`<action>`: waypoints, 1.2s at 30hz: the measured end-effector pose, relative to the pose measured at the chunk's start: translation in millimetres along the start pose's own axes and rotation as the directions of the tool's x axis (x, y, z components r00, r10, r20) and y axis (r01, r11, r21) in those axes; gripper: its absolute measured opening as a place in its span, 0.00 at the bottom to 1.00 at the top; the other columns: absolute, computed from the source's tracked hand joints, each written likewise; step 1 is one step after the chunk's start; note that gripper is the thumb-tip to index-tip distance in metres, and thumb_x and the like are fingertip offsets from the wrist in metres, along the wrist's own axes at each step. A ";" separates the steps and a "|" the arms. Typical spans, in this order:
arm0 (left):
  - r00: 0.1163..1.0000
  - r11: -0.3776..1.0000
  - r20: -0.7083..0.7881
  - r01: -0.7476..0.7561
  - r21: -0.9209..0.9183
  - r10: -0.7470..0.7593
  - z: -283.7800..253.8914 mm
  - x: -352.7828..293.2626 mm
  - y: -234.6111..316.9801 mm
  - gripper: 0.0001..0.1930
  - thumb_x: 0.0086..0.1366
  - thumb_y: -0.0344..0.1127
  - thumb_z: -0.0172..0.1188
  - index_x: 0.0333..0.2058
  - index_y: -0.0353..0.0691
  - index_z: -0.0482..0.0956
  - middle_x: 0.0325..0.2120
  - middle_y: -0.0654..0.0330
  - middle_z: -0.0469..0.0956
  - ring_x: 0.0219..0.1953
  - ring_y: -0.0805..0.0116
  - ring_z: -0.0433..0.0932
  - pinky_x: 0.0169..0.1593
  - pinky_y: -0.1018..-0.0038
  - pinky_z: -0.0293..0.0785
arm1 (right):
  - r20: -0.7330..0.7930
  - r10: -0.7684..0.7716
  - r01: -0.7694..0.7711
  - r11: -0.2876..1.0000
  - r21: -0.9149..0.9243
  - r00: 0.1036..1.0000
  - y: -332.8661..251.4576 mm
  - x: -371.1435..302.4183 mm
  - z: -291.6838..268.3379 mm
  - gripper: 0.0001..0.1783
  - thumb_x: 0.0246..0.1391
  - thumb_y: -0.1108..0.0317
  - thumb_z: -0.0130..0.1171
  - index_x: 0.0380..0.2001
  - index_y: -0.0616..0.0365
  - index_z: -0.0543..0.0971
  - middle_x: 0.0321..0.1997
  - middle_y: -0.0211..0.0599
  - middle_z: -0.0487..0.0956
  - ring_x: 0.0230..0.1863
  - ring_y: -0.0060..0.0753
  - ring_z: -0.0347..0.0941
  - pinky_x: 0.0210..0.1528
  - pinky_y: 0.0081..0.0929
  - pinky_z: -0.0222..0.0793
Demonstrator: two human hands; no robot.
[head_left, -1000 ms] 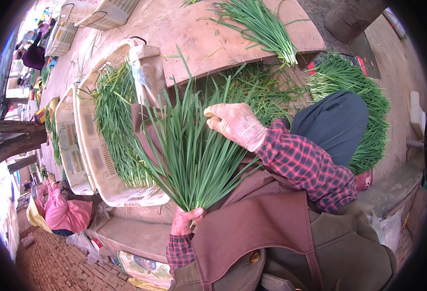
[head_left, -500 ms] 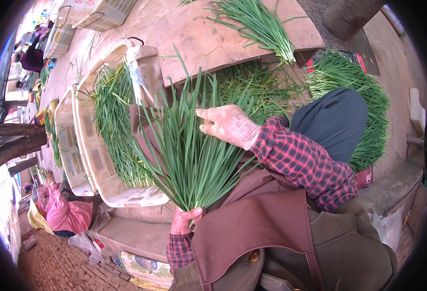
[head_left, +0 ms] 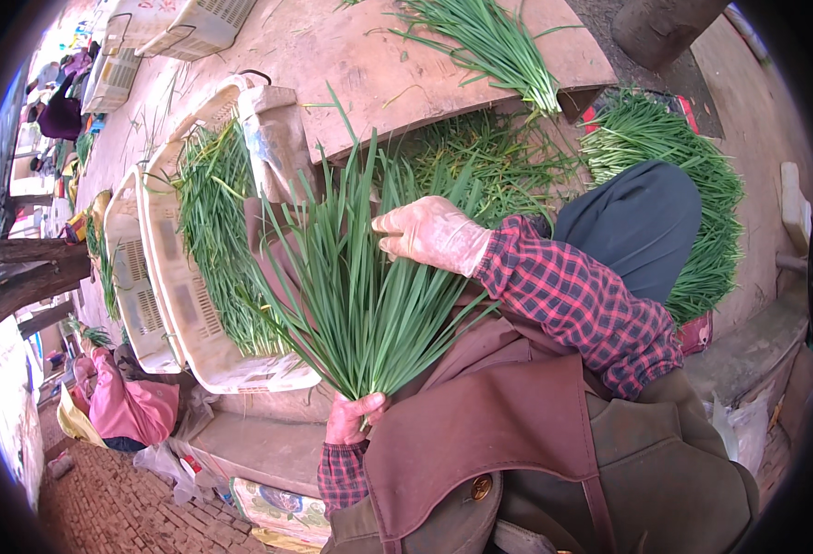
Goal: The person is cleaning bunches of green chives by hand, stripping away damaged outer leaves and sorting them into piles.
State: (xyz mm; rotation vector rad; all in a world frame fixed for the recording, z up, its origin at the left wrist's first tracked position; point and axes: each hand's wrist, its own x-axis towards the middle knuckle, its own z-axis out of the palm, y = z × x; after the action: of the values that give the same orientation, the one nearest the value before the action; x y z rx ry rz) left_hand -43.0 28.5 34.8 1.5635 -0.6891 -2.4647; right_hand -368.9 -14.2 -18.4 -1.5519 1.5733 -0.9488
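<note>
A fanned bunch of garlic chives point(head_left: 369, 323) stands over my lap, its long flat green leaves spreading up and away. My left hand point(head_left: 354, 420) is closed around the pale stem ends at the bottom of the bunch. Among the upper leaves, on their right side, is my right hand point(head_left: 434, 236), in a pale, stained glove. Its thumb and forefinger are bent together against the leaves; the other fingers are partly hidden. Loose trimmed leaves point(head_left: 489, 166) lie in a heap beyond that hand.
Left of me, a cream plastic crate point(head_left: 212, 346) holds more greens. A tied-looking bunch point(head_left: 494, 46) rests on a wooden board point(head_left: 369, 92) ahead. At right lies a large chive pile point(head_left: 711, 212), beside my knee. A person in pink point(head_left: 134, 406) sits at far left, near a brick floor.
My right hand has shifted very slightly among the leaves, and the leaf tips near it have moved a little. My left hand keeps its hold on the stems.
</note>
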 end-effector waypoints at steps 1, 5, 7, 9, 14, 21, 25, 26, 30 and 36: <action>1.000 1.000 -0.001 0.012 -0.008 -0.012 1.1 -0.3 0.8 0.22 0.52 0.27 0.70 0.45 0.39 0.73 0.26 0.64 0.74 0.18 0.76 0.66 0.19 0.81 0.60 | -0.006 -0.044 0.044 0.999 -0.026 0.999 2.7 -0.4 1.2 0.18 0.54 0.63 0.62 0.46 0.62 0.80 0.36 0.46 0.83 0.36 0.40 0.82 0.41 0.31 0.78; 1.000 1.000 0.005 0.005 -0.009 -0.005 1.2 0.3 0.1 0.20 0.53 0.27 0.69 0.44 0.38 0.73 0.26 0.63 0.74 0.19 0.76 0.66 0.19 0.81 0.60 | -0.010 -0.170 0.168 0.981 -0.101 0.985 8.0 -1.8 3.7 0.20 0.53 0.60 0.63 0.46 0.60 0.81 0.41 0.45 0.83 0.39 0.42 0.82 0.43 0.31 0.78; 1.000 1.000 0.009 -0.001 0.004 0.001 -0.6 1.1 -0.7 0.20 0.53 0.26 0.69 0.44 0.38 0.74 0.26 0.64 0.74 0.19 0.76 0.66 0.19 0.81 0.60 | -0.090 -0.233 0.218 0.965 -0.144 0.968 9.2 -4.4 7.3 0.16 0.54 0.59 0.62 0.41 0.58 0.82 0.36 0.43 0.83 0.36 0.42 0.81 0.39 0.32 0.78; 1.000 1.000 0.016 -0.018 0.007 0.018 -0.6 2.9 -1.2 0.19 0.53 0.26 0.69 0.44 0.38 0.74 0.26 0.64 0.74 0.19 0.76 0.66 0.19 0.81 0.60 | -0.097 -0.282 0.254 0.940 -0.228 0.954 7.5 -5.6 8.1 0.13 0.54 0.59 0.61 0.36 0.56 0.82 0.31 0.40 0.82 0.32 0.42 0.80 0.35 0.33 0.77; 0.998 0.998 -0.002 -0.056 0.040 0.056 -1.9 2.9 -3.4 0.19 0.54 0.26 0.69 0.44 0.38 0.73 0.26 0.63 0.74 0.19 0.76 0.66 0.19 0.81 0.60 | -0.184 -0.340 0.250 0.888 -0.386 0.922 -0.1 -7.5 20.9 0.10 0.55 0.62 0.59 0.22 0.53 0.75 0.20 0.34 0.75 0.24 0.41 0.76 0.25 0.36 0.71; 0.995 0.993 -0.043 -0.081 0.081 0.084 11.2 2.4 0.6 0.21 0.53 0.26 0.69 0.46 0.38 0.72 0.26 0.63 0.74 0.19 0.76 0.68 0.19 0.81 0.60 | -0.571 0.022 0.037 0.995 0.092 0.820 -10.2 -5.9 -10.4 0.07 0.55 0.69 0.60 0.35 0.59 0.83 0.31 0.37 0.84 0.32 0.32 0.81 0.35 0.27 0.77; 0.995 0.991 -0.052 -0.077 0.110 0.083 11.6 1.2 2.0 0.23 0.53 0.25 0.69 0.47 0.38 0.72 0.26 0.63 0.75 0.19 0.76 0.69 0.19 0.81 0.61 | -0.593 -0.291 0.258 0.956 -0.142 0.751 -49.9 -9.8 -14.6 0.08 0.52 0.74 0.64 0.37 0.59 0.83 0.38 0.38 0.84 0.37 0.36 0.81 0.40 0.26 0.78; 0.994 0.990 -0.065 -0.080 0.116 0.088 10.5 1.0 0.7 0.23 0.53 0.25 0.69 0.47 0.38 0.71 0.26 0.63 0.75 0.20 0.75 0.69 0.19 0.81 0.61 | -0.553 -0.296 0.255 0.955 -0.152 0.779 -51.4 -8.7 -6.3 0.06 0.52 0.73 0.64 0.35 0.59 0.83 0.37 0.38 0.83 0.37 0.37 0.81 0.38 0.27 0.78; 0.991 0.990 -0.082 -0.102 0.095 0.110 5.8 3.1 -7.2 0.25 0.52 0.23 0.69 0.49 0.39 0.70 0.27 0.62 0.75 0.20 0.75 0.70 0.19 0.81 0.62 | -0.405 -0.207 0.150 0.974 -0.170 0.890 -45.3 -5.7 21.7 0.09 0.53 0.67 0.62 0.37 0.59 0.82 0.35 0.39 0.83 0.36 0.39 0.81 0.36 0.30 0.78; 0.991 0.990 -0.077 -0.105 0.099 0.113 4.0 4.2 -6.5 0.26 0.53 0.23 0.69 0.50 0.40 0.70 0.28 0.62 0.75 0.22 0.75 0.71 0.19 0.82 0.64 | -0.289 -0.027 0.024 1.000 -0.012 0.957 -48.8 -11.1 34.3 0.17 0.50 0.65 0.65 0.43 0.61 0.79 0.35 0.40 0.83 0.37 0.42 0.81 0.38 0.33 0.77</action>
State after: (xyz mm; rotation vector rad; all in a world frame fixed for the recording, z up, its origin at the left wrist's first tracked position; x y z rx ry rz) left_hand -47.6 34.0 29.9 1.6048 -0.8653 -2.3067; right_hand -315.4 -3.9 8.5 -1.4932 1.7613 -1.2305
